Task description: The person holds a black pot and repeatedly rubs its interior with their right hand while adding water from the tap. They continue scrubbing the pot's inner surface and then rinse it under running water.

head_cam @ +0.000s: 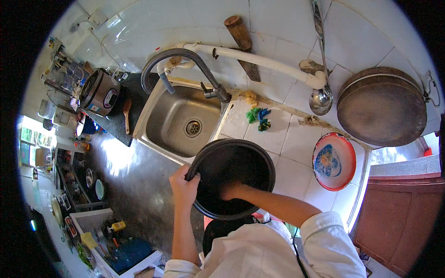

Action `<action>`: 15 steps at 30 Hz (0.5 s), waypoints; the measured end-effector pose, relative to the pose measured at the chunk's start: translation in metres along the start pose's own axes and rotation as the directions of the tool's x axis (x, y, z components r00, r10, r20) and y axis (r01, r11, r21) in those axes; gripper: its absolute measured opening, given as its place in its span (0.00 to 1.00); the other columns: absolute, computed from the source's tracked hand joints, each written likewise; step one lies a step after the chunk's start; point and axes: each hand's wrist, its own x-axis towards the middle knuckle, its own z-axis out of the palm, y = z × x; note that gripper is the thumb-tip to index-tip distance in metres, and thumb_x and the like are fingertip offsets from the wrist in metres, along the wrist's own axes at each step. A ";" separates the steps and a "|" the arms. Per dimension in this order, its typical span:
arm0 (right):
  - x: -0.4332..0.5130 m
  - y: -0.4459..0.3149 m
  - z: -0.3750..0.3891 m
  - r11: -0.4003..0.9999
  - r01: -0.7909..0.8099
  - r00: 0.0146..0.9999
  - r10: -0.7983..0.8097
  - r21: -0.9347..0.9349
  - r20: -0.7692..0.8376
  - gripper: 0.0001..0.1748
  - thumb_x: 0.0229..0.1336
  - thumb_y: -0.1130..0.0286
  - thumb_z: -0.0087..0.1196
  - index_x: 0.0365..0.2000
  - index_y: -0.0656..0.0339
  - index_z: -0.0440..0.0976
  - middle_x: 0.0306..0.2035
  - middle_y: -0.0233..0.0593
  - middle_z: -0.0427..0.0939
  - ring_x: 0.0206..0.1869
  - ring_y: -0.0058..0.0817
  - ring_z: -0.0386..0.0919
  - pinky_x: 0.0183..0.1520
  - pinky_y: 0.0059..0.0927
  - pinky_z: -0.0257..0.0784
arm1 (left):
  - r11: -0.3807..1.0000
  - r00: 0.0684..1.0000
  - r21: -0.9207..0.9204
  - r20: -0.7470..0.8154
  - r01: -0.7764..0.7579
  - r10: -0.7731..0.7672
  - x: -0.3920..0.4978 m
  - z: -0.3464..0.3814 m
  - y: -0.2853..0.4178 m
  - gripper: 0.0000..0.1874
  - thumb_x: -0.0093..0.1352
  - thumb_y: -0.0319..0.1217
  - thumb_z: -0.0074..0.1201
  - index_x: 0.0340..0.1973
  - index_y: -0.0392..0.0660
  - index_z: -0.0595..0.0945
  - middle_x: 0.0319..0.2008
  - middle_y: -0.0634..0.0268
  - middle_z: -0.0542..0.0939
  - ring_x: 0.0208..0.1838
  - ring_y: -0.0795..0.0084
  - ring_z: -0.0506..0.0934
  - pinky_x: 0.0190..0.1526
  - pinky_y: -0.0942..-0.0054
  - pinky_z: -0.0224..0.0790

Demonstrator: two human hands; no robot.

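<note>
A large dark round basin [240,156] is tilted in front of my body, at the near edge of the sink and the tiled counter. My left hand [186,184] grips its rim on the left side, thumb over the edge. Inside it is my right hand [231,191], blurred and dark against the inner wall; its fingers and anything in them cannot be made out. Beyond the basin lies a stainless steel sink [174,121] with a curved faucet [217,92] over it.
An enamel basin with a red rim [334,161] and crumpled green and blue scraps [259,118] lie on the tiled counter [295,173]. A ladle [320,100] and a round pan [382,111] hang at the wall. Left of the sink are a wooden spatula [127,116] and a rice cooker [100,92].
</note>
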 end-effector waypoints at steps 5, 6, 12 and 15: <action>0.000 -0.023 -0.014 0.936 -0.283 0.954 0.253 0.209 0.161 0.18 0.51 0.64 0.47 0.40 0.61 0.75 0.44 0.50 0.74 0.46 0.43 0.74 0.46 0.44 0.69 | 0.997 0.996 0.016 -0.041 -0.074 0.075 0.000 0.001 0.002 0.13 0.52 0.23 0.56 0.17 0.36 0.65 0.11 0.57 0.61 0.16 0.74 0.60 0.20 0.73 0.55; -0.006 -0.021 -0.017 0.955 -0.274 0.950 0.251 0.109 0.187 0.17 0.51 0.64 0.47 0.40 0.61 0.76 0.43 0.50 0.74 0.45 0.43 0.74 0.45 0.43 0.70 | 0.998 0.997 0.024 -0.035 -0.064 0.065 0.001 0.001 0.003 0.13 0.53 0.24 0.57 0.18 0.36 0.65 0.11 0.56 0.62 0.16 0.73 0.60 0.20 0.72 0.55; -0.023 0.006 -0.037 0.957 -0.233 0.962 0.253 -0.174 0.106 0.16 0.51 0.64 0.47 0.38 0.58 0.77 0.40 0.50 0.76 0.44 0.42 0.75 0.41 0.41 0.72 | 0.998 0.999 0.046 0.024 -0.041 0.040 0.004 0.005 0.013 0.15 0.58 0.31 0.58 0.21 0.36 0.67 0.14 0.50 0.67 0.17 0.57 0.65 0.23 0.67 0.59; -0.015 0.016 -0.045 0.962 -0.226 0.974 0.222 -0.150 -0.043 0.15 0.50 0.64 0.47 0.35 0.58 0.77 0.38 0.50 0.76 0.42 0.41 0.76 0.40 0.42 0.72 | 0.988 0.994 0.119 0.052 -0.099 0.094 0.006 0.005 0.020 0.16 0.59 0.34 0.57 0.23 0.36 0.68 0.18 0.45 0.71 0.23 0.46 0.71 0.25 0.61 0.61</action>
